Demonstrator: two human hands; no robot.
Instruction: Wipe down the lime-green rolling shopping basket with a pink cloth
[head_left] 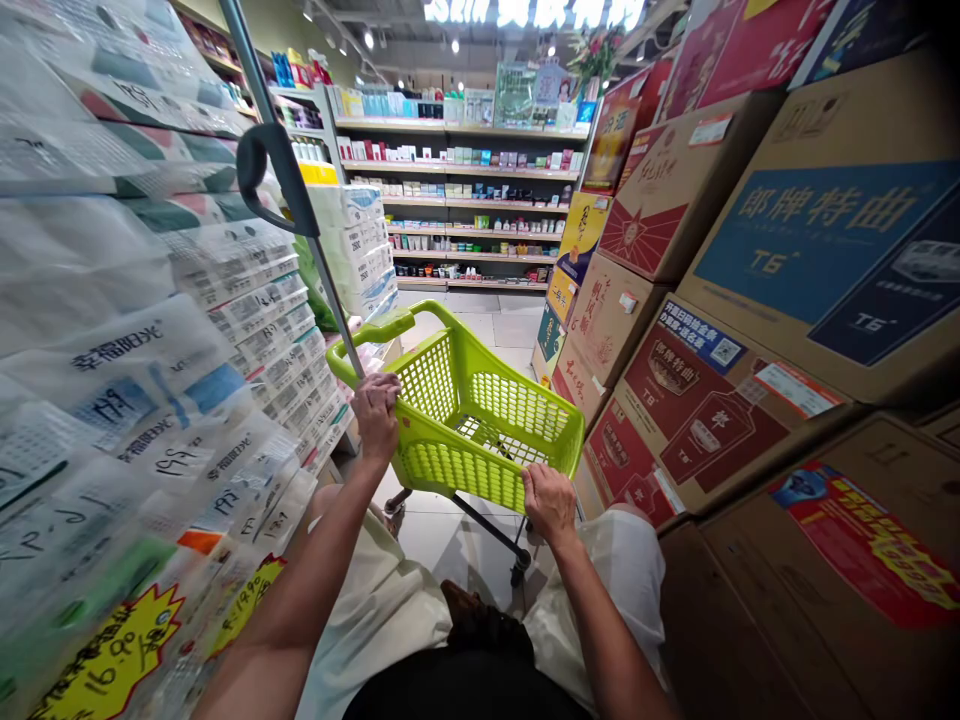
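Shop shelves (465, 168), overhead sign (532, 12) cropped | hands (551, 503) curled around green cart (461, 475) | some fingertips hidden

Bright ceiling spotlights (368, 40), glaring sign (534, 12), stretched edges, dark upper-right corner

A shop aisle
Shelves (465, 204) of small goods (480, 157), plastic-wrapped packs (255, 400) with yellow price signs (124, 660), stacked cartons (686, 385) and a green shopping cart (454, 465) show it.

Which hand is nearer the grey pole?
The left hand, close by the pole; the right hand is farther off, on the near rim of the green cart.
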